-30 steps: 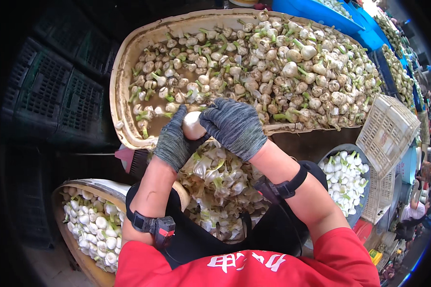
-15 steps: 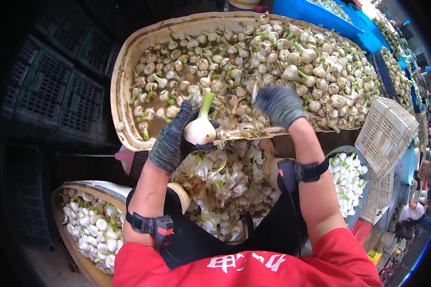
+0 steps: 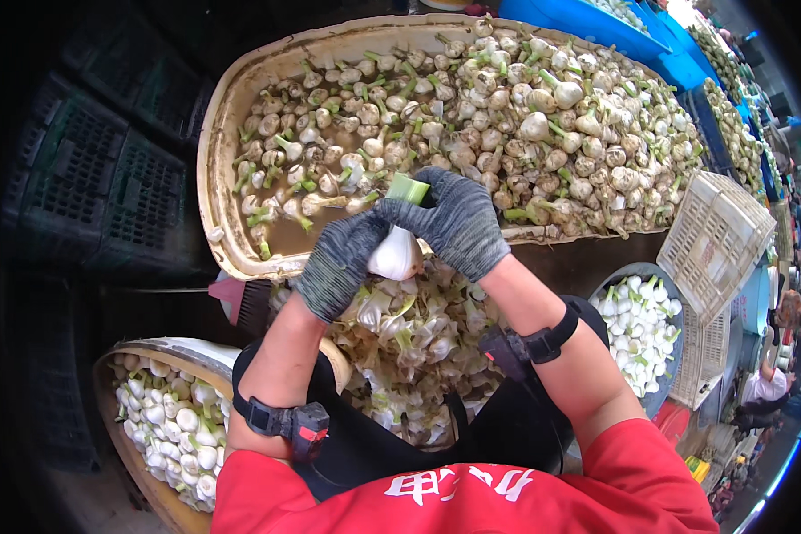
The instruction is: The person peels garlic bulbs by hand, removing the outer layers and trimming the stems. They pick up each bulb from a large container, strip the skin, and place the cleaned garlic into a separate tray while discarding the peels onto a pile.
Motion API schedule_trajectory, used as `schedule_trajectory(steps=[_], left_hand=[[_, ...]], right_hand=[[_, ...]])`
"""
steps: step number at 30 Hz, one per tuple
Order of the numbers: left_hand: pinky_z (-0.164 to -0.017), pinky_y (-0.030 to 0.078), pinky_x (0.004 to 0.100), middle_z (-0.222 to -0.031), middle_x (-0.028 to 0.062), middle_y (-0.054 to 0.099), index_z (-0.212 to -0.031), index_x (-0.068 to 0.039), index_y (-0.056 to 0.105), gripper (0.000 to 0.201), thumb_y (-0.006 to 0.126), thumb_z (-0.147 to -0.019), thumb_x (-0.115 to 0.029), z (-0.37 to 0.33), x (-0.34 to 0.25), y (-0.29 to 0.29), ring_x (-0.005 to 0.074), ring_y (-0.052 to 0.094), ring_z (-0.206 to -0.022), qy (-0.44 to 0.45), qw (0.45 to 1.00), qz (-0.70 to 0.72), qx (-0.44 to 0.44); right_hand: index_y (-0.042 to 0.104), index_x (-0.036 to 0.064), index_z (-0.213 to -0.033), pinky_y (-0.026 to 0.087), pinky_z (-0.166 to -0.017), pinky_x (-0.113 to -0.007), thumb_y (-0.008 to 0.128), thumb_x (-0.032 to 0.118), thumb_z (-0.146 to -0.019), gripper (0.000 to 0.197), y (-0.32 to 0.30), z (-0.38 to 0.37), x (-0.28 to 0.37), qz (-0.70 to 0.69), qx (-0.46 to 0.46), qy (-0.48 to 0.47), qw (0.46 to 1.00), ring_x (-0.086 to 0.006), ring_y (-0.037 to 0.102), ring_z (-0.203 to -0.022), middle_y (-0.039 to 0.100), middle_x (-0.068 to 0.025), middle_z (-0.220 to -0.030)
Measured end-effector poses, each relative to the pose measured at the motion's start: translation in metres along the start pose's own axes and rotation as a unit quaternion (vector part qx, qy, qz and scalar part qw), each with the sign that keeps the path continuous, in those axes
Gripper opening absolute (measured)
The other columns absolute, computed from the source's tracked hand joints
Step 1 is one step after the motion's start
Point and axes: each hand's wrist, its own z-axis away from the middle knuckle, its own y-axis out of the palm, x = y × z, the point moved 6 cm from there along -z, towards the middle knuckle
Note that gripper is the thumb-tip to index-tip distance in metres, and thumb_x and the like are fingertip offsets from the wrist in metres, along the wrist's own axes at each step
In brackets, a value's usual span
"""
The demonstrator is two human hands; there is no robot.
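Observation:
Both my hands, in dark grey knit gloves, are on one garlic bulb [image 3: 395,255] with a cut green stem. It is held just above the near rim of a big cream tub [image 3: 218,160]. My left hand [image 3: 340,258] closes round the bulb's left side. With its fingers wrapped at the neck, my right hand [image 3: 463,218] grips the bulb from the right, just under the stem's top. The fingertips are partly hidden behind the bulb. Unpeeled, muddy garlic bulbs [image 3: 587,133] heap up in the tub's right part; others lie in brown water at left.
Between my legs is a pile of peeled garlic skins [image 3: 418,338]. Cleaned white bulbs fill a tub [image 3: 165,427] at lower left and a grey basin [image 3: 636,334] at right. White plastic crates [image 3: 716,245] lean beside the basin. Dark crates [image 3: 142,196] stack at left.
My right hand has come left and down from over the heap to the bulb, and now grips it together with the left. The bulb and left hand have shifted slightly.

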Motion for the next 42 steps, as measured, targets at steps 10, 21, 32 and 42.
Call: schedule_trajectory(steps=[10, 21, 32, 42], left_hand=[[-0.068, 0.050, 0.0267, -0.084, 0.0039, 0.063, -0.087, -0.002, 0.064, 0.013, 0.058, -0.087, -0.013, 0.002, 0.031, -0.043, 0.0109, 0.059, -0.074, -0.211, 0.891, 0.345, -0.205], [-0.079, 0.053, 0.0444, -0.110, 0.0134, 0.054, -0.130, -0.007, 0.038, 0.061, 0.067, -0.078, -0.021, -0.005, 0.027, 0.019, 0.0280, 0.058, -0.098, -0.231, 0.852, 0.469, -0.021], [-0.082, 0.046, 0.0258, -0.097, 0.0090, 0.066, -0.106, 0.000, 0.062, 0.027, 0.056, -0.089, -0.020, -0.073, -0.036, 0.047, 0.0142, 0.060, -0.089, -0.124, 0.977, 0.174, -0.023], [-0.104, 0.031, 0.0403, -0.133, 0.0244, 0.040, -0.126, 0.005, 0.045, 0.107, 0.022, -0.071, -0.084, -0.066, 0.185, 0.179, 0.0328, 0.040, -0.125, -0.471, 0.809, -0.295, 0.191]], right_hand=[[0.055, 0.0055, -0.082, 0.046, -0.065, -0.024, 0.061, 0.002, -0.073, 0.012, -0.030, 0.001, -0.024, -0.330, 0.072, 0.031, 0.941, -0.0079, 0.051, -0.070, 0.055, 0.0010, -0.076], [0.059, 0.0014, -0.096, 0.048, -0.075, -0.028, 0.074, 0.029, -0.075, 0.038, -0.024, -0.008, -0.014, -0.286, 0.056, -0.009, 0.957, -0.0141, 0.058, -0.081, 0.062, -0.0069, -0.086], [0.064, 0.0080, -0.105, 0.047, -0.086, -0.038, 0.067, 0.044, -0.072, 0.049, -0.004, 0.033, -0.059, 0.289, 0.397, -0.030, 0.871, -0.0298, 0.060, -0.099, 0.062, -0.0150, -0.106], [0.063, 0.0063, -0.095, 0.046, -0.080, -0.040, 0.061, 0.037, -0.080, 0.034, -0.114, 0.005, -0.085, 0.265, -0.014, 0.081, 0.961, -0.0312, 0.060, -0.090, 0.063, -0.0154, -0.092]])
